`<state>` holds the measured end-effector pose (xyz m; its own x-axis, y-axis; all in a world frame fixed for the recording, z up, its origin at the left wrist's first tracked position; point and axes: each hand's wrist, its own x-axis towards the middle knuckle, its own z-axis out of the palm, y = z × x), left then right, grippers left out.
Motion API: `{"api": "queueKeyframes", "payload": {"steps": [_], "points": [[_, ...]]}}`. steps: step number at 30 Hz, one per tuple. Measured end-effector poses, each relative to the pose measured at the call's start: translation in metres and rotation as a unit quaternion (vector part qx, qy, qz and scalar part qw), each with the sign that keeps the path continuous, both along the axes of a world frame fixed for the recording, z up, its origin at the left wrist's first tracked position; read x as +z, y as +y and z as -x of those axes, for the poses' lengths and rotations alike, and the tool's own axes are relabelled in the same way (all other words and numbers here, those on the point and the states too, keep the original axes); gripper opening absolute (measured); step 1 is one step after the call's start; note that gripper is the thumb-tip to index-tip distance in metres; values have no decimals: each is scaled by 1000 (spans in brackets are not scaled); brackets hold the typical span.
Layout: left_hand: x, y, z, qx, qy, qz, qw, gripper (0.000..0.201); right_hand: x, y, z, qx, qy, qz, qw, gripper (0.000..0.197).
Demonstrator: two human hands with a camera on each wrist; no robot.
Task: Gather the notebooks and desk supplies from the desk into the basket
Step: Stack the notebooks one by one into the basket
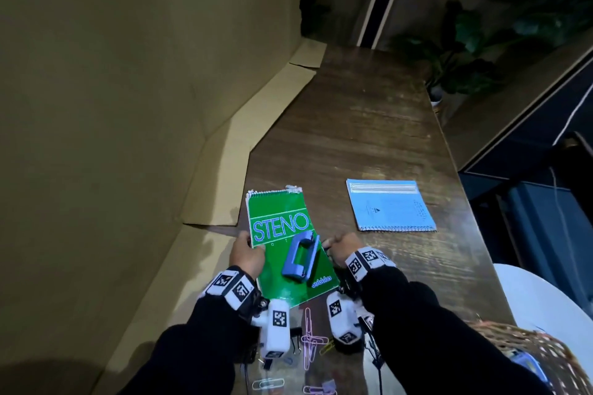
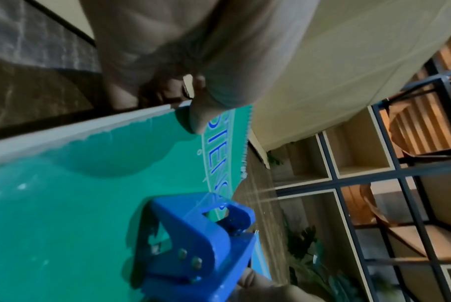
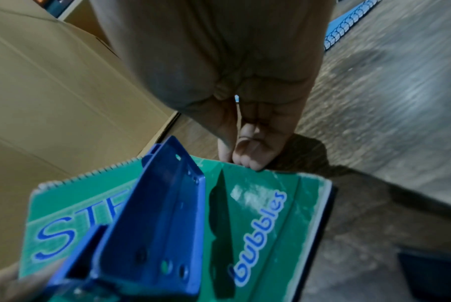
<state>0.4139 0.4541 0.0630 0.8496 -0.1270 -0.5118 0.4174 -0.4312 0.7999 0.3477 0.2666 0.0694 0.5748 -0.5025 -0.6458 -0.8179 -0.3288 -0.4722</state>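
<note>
A green spiral "STENO" notebook (image 1: 279, 212) is held between my two hands, just above the wooden desk (image 1: 369, 125). A blue hole punch (image 1: 300, 258) lies on its cover. My left hand (image 1: 245, 253) grips the notebook's left edge, with the thumb (image 2: 198, 116) on the cover (image 2: 64, 194). My right hand (image 1: 341, 245) pinches the right edge, fingers (image 3: 252, 151) curled at the cover's rim (image 3: 270, 235). The punch (image 3: 154, 224) fills the near part of both wrist views (image 2: 193, 241). A light blue spiral notebook (image 1: 390, 207) lies flat to the right. The wicker basket (image 1: 526, 343) is at the lower right.
Several paper clips (image 1: 309, 340) and small binder clips lie on the desk below my wrists. A cardboard sheet (image 1: 128, 74) lines the left side. Behind the desk's far right corner are a potted plant (image 1: 459, 58) and shelves. A white round surface (image 1: 545, 295) lies behind the basket.
</note>
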Motion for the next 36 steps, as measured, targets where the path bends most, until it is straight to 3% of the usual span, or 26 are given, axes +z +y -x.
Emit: {"api": "queueKeyframes", "payload": {"steps": [2, 6, 15, 20, 24, 29, 32, 36], "points": [[4, 0, 0, -6, -39, 29, 999, 22, -5, -2, 2, -22, -18, -26, 999, 34], [29, -2, -4, -15, -114, 68, 991, 22, -3, -1, 9, -60, -76, -22, 995, 22], [90, 0, 1, -15, -258, 116, 959, 20, 21, 5, 15, -88, -145, 68, 983, 25], [126, -11, 21, -71, -330, 166, 926, 31, 78, -1, 45, -114, -312, -12, 943, 40], [163, -42, 64, -161, -348, 232, 894, 37, 123, -17, 103, -109, -392, -49, 912, 55], [183, -95, 126, -344, -295, 297, 841, 32, 147, -43, 210, -257, -463, -71, 845, 21], [185, -131, 158, -429, -283, 274, 813, 26, 144, -39, 284, -303, -446, -18, 842, 6], [175, -183, 220, -556, -321, 181, 745, 29, 122, -6, 375, -454, -397, 23, 798, 35]]}}
